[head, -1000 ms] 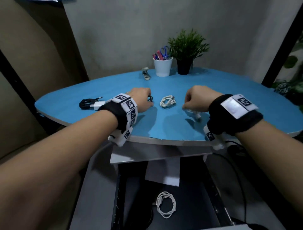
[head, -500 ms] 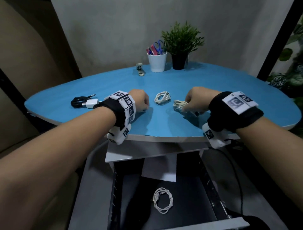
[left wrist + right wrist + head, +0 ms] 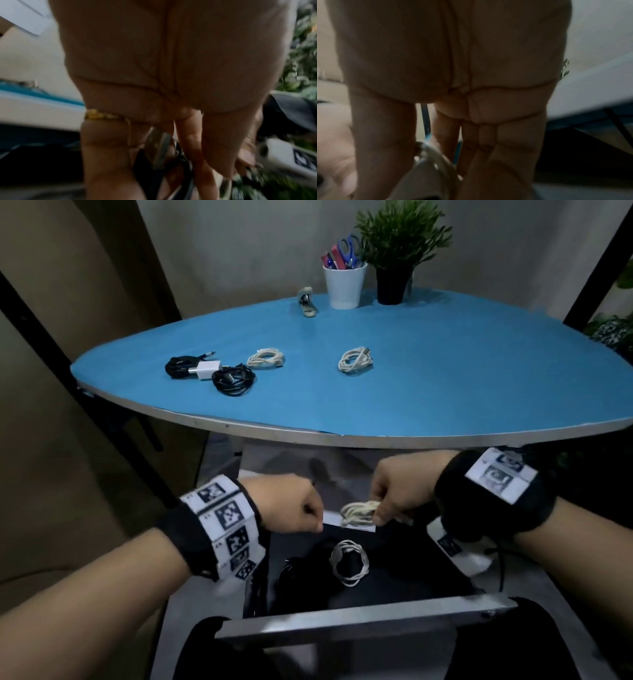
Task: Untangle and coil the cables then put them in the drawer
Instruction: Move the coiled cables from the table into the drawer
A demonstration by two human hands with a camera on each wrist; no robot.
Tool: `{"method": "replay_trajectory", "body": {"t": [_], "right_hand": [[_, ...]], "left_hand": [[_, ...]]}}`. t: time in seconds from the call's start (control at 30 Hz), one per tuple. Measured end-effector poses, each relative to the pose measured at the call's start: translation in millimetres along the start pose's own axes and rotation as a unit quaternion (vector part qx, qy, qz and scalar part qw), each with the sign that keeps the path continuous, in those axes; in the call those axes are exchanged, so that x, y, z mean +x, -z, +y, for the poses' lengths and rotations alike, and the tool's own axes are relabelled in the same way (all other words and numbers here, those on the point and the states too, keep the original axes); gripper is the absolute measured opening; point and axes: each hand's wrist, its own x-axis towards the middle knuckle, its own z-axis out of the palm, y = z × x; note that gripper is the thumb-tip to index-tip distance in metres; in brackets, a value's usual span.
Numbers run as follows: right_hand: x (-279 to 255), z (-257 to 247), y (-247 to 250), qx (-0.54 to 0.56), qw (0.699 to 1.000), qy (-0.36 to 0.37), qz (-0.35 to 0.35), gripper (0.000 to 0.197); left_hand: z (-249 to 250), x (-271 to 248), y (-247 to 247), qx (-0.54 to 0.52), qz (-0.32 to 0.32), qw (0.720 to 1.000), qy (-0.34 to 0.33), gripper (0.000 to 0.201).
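Both hands hover below the table edge, over the open drawer (image 3: 359,618). My right hand (image 3: 387,501) pinches a coiled white cable (image 3: 358,512), seen close up as the white cable (image 3: 433,162) between the right hand's fingers (image 3: 447,135). My left hand (image 3: 306,510) is a fist; the left wrist view shows it curled round a black cable (image 3: 181,162) with a metal plug (image 3: 161,146). One white coil (image 3: 348,563) lies in the drawer, with a dark shape (image 3: 291,573) beside it. On the blue table (image 3: 428,392) lie two white coils (image 3: 265,359) (image 3: 355,361) and two black coils (image 3: 180,367) (image 3: 233,379).
A white charger block (image 3: 205,370) sits between the black coils. At the table's back stand a white cup of scissors and pens (image 3: 344,285), a potted plant (image 3: 394,268) and a stapler (image 3: 307,304). The table's metal rim (image 3: 308,436) overhangs the drawer.
Both hands have left the tabletop and come down toward me over the open drawer, the right carrying the white coil and the left a black cable.
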Motion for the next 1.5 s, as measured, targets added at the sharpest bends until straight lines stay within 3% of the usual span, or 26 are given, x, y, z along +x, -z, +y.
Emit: {"method": "replay_trajectory", "body": {"t": [0.13,0.27,0.47,0.6,0.67,0.8,0.93,1.07,1.13,1.23,1.3,1.4,1.5], "right_hand": [[34.2,14.4,-34.4,-0.109,0.987,-0.072,-0.090,0.032],[61.6,17.3,-56.2,-0.241,0.959,-0.077,-0.132,0.027],[77.5,38.3,-75.0,-0.279,0.953,-0.065,-0.098,0.029],[77.1,28.5,-76.0,-0.289,0.942,-0.082,-0.151,0.018],[70.1,19.1,-68.1,-0.279,0.946,-0.071,-0.147,0.022],[37.2,-8.2,-31.1,-0.178,0.982,-0.030,-0.056,0.031],[3.4,-36.0,15.0,-0.043,0.999,0.001,-0.004,0.021],[-7.5,-53.7,60.3,0.055,0.996,0.039,0.051,0.019],[-1.0,-57.1,82.5,0.048,0.993,0.036,0.098,0.018],[19.3,-55.6,116.5,0.001,0.984,0.002,0.180,0.017],[39.2,-50.3,136.1,-0.053,0.973,-0.031,0.224,0.020],[68.2,-43.3,155.0,-0.137,0.951,-0.081,0.265,0.022],[91.9,-30.6,163.3,-0.177,0.946,-0.131,0.240,0.030]], "left_hand": [[-16.5,33.0,-49.7,0.049,-0.044,0.996,0.057,0.025],[-26.0,58.7,-73.1,0.097,-0.061,0.988,0.106,0.033],[-26.3,70.8,-93.4,0.164,-0.138,0.971,0.105,0.035],[-30.0,66.2,-92.6,0.152,-0.171,0.969,0.095,0.042],[-29.5,61.0,-84.8,0.135,-0.169,0.973,0.080,0.047],[-24.8,39.2,-54.4,0.053,-0.117,0.991,0.045,0.042],[-22.0,6.5,-2.6,-0.002,-0.039,0.998,0.041,0.035],[-24.4,-16.7,53.0,-0.172,0.089,0.981,0.018,0.018],[-34.8,-17.7,77.6,-0.125,0.204,0.970,0.038,0.016],[-59.3,-9.7,109.2,0.002,0.348,0.931,0.114,0.027],[-76.7,-1.2,123.9,0.080,0.347,0.916,0.187,0.036],[-100.6,9.9,135.5,0.163,0.261,0.907,0.287,0.043],[-116.1,19.9,137.3,0.157,0.213,0.914,0.309,0.041]]}}
